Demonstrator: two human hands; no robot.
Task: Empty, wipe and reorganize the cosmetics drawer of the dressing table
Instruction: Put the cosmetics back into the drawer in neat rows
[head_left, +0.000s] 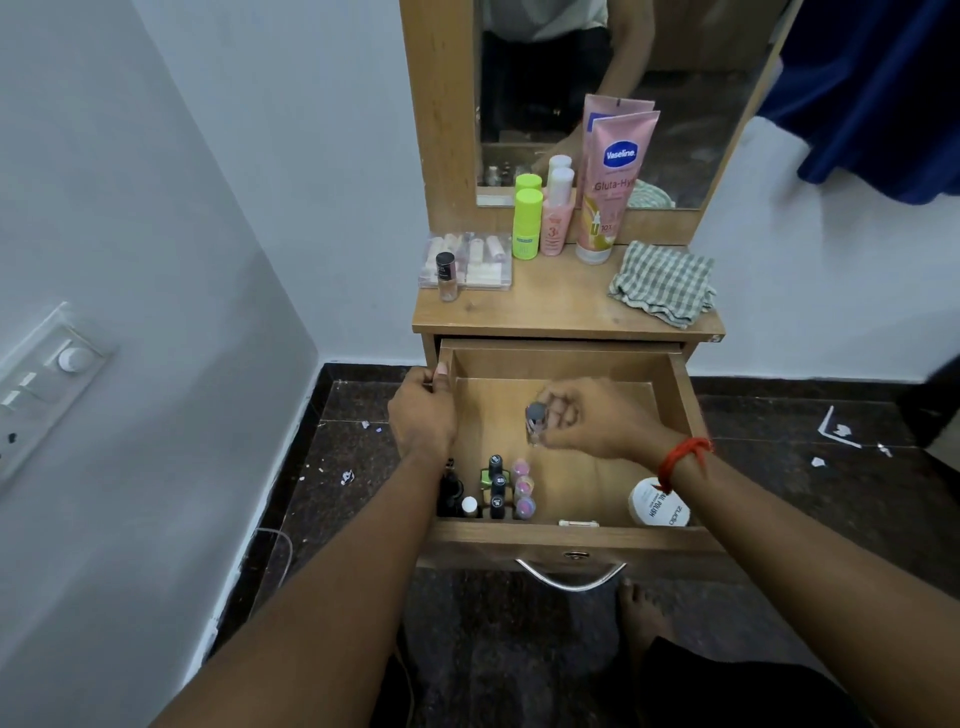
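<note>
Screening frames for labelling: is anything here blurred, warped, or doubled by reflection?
Head view: the small bottle pinched in the right hand is motion-blurred, its label unreadable; the left hand gripping the drawer wall looks sharper; wide-angle distortion splays the mirror frame; its glass doubles the Vaseline tube.

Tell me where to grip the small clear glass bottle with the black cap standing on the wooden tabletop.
Pinch the black cap of the glass bottle from above. It stands upright, its cap the highest free part, while the clear plastic box sits close behind it, likely crowding a side grasp.
</note>
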